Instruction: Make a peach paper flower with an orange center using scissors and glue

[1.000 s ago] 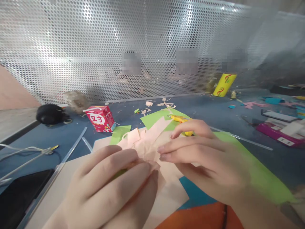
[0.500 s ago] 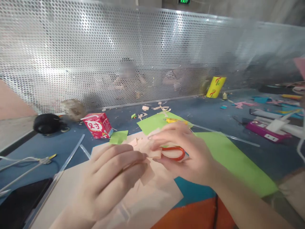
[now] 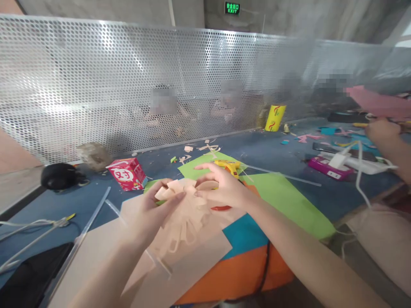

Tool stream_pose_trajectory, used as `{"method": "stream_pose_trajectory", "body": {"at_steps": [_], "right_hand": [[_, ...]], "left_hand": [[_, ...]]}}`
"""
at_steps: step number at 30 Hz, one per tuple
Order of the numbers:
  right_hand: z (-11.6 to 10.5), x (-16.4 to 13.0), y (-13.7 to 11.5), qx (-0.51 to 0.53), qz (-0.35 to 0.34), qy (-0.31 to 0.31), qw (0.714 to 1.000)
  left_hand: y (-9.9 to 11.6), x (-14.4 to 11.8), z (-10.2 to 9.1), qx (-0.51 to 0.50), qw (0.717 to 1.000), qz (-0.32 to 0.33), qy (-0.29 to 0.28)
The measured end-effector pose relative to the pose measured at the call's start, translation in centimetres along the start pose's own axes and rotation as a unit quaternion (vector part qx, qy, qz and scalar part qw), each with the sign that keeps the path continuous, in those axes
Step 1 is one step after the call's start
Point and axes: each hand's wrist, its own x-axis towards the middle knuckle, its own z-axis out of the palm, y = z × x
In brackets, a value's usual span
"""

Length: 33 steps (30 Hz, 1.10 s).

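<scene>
A peach paper piece with many looped strips (image 3: pixel 186 226), like a fringed flower, is between my hands above the peach sheets. My left hand (image 3: pixel 156 209) is closed around its left edge, thumb in front. My right hand (image 3: pixel 226 188) pinches a curled strip at its upper right, index finger raised. A red-orange handle loop (image 3: pixel 221 208), like that of scissors, shows below my right hand; the rest of it is hidden. Just beyond that hand lies a yellow glue gun (image 3: pixel 229 166) on green paper (image 3: pixel 289 196).
Clear glue sticks (image 3: pixel 96 214) and a dark phone-like slab (image 3: pixel 41 273) lie at left. A red carton (image 3: pixel 126 173) stands behind my left hand. Blue (image 3: pixel 245 235) and orange (image 3: pixel 237 278) sheets are in front. A purple power strip (image 3: pixel 330 167) and a person's hand (image 3: pixel 382 130) with pink paper are at right.
The looped strips have come into plain view as my hands turned and shifted. My right hand has moved off the red-orange loop. The view tilted up; a person's hand with pink paper appeared at right.
</scene>
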Motion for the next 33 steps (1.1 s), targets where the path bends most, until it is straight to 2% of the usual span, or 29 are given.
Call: {"method": "stream_pose_trajectory", "body": {"at_steps": [3,7,13,15,19,23,27,33], "right_hand": [[-0.2,0.4,0.3,0.023,0.047,-0.023,0.998],[-0.9,0.9,0.9,0.018,0.068,-0.061,0.996],[-1.4,1.3,1.1,-0.030,0.011,-0.027,0.999],[-1.4,1.3,1.1,-0.040,0.012,-0.015,0.999],[-1.3,1.3,1.7,-0.064,0.078,-0.044,0.994],[-0.9,1.0,1.9,-0.020,0.128,-0.088,0.988],[-0.6,0.8,1.5,-0.007,0.131,-0.076,0.988],[0.0,1.0,1.8,0.006,0.111,-0.053,0.992]], "left_hand": [[0.0,0.2,0.0,-0.047,0.998,-0.024,-0.021],[0.4,0.3,0.0,-0.096,0.995,-0.031,-0.021],[0.5,0.3,0.0,-0.109,0.991,-0.065,-0.052],[0.2,0.4,-0.1,-0.107,0.990,-0.067,-0.062],[-0.2,0.5,-0.2,-0.083,0.992,-0.059,-0.076],[-0.3,0.5,-0.1,-0.034,0.996,-0.046,-0.071],[-0.1,0.4,0.2,0.023,0.997,-0.029,-0.062],[0.1,0.4,0.3,0.096,0.995,-0.019,-0.018]]}}
